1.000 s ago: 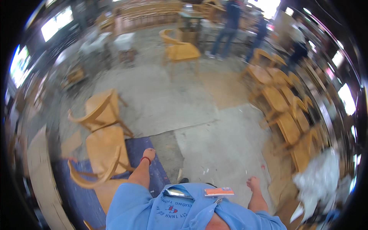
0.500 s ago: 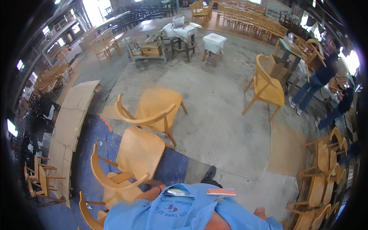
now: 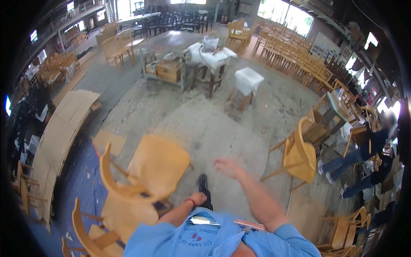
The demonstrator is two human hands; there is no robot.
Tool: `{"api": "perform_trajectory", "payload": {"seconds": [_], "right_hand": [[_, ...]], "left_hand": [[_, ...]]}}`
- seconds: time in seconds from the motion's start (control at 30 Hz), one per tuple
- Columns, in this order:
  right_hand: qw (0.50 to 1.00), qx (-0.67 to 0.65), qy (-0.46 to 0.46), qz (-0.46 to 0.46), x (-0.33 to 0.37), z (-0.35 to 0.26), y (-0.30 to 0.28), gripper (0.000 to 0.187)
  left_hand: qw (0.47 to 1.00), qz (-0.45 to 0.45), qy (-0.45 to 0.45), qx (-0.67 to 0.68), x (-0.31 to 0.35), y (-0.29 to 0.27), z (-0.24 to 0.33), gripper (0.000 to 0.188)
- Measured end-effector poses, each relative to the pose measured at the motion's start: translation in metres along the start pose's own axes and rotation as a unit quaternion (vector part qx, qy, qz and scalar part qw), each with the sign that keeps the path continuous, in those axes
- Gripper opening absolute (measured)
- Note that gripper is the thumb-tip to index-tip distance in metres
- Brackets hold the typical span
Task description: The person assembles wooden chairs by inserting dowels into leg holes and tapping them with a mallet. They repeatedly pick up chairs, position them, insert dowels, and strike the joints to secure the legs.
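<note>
My left hand (image 3: 198, 198), with a red band at the wrist, hangs beside my dark trouser leg and shoe. Its fingers point away and are mostly hidden, and nothing shows in it. Reaching forward over the concrete floor, my right hand (image 3: 227, 166) is blurred, its fingers loosely stretched and nothing visible in them. Left of my hands stands a light wooden chair (image 3: 158, 165) with a curved backrest, apart from both. More chairs of the same kind stand closely behind it, a wooden seat (image 3: 128, 216) among them. Another wooden chair (image 3: 299, 160) stands alone to the right.
A long cardboard-covered bench (image 3: 64, 137) runs along the left. Ahead are a metal worktable (image 3: 171, 40) and a stool with a white cover (image 3: 248, 81). Two people (image 3: 370, 150) work at the right, one by a raised chair. Stacked chairs (image 3: 344, 227) fill the lower right.
My view has moved forward, bringing the chairs, worktable and stool closer. My right arm has swung up and forward from my side. My left hand has come forward, away from the chairs.
</note>
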State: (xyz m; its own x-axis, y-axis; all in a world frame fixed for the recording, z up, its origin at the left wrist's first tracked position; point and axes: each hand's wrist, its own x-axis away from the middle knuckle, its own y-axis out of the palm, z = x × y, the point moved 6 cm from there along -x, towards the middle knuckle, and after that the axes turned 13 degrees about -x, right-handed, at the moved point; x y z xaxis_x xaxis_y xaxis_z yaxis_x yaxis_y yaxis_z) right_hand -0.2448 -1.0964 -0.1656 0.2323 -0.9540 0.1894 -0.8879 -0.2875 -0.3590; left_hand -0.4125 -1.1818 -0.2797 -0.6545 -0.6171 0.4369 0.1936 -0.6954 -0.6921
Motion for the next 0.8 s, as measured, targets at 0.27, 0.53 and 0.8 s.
{"api": "perform_trajectory", "payload": {"seconds": [0.27, 0.53, 0.8], "right_hand": [[0.939, -0.071, 0.336, 0.024, -0.069, 0.140, -0.118, 0.044], [0.849, 0.077, 0.520, 0.060, -0.159, 0.184, -0.270, 0.019], [0.883, 0.230, 0.384, -0.145, -0.528, 0.164, -0.244, 0.017]], "left_hand": [[0.938, 0.176, -0.188, 0.234, -0.132, -0.239, -0.151, 0.039], [0.712, 0.336, -0.375, 0.489, -0.093, -0.301, -0.289, 0.019], [0.908, 0.142, -0.373, 0.127, -0.172, -0.312, -0.302, 0.028]]}}
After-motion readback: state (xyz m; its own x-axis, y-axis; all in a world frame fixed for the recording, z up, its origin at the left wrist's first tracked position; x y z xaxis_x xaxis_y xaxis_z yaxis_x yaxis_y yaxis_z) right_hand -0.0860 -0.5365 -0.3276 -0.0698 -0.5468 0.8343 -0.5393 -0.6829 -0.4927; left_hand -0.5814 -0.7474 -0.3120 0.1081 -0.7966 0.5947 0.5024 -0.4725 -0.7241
